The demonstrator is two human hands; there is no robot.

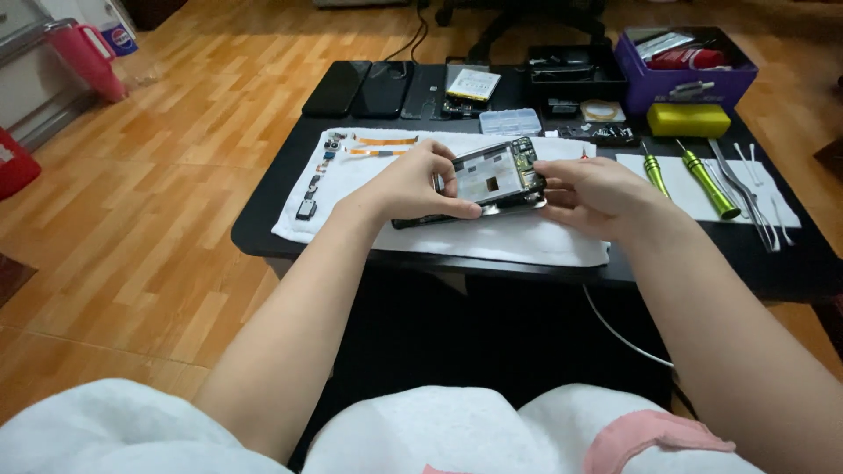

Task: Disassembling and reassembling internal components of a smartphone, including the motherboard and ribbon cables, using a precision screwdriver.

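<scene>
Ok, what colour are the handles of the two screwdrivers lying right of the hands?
Bright green, with silver tips: the screwdrivers lie on a white sheet, seen clearly in the head view.

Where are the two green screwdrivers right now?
In the head view, the two green screwdrivers lie on a white sheet right of the right hand, beside metal tweezers.

two green screwdrivers (694, 180), yellow sponge (688, 119), purple box (650, 83), red jug (86, 57) on floor

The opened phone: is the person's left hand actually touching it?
Touching. The head view shows the left hand gripping the opened phone, its thumb lying along the near edge and fingers curled over the far edge.
</scene>
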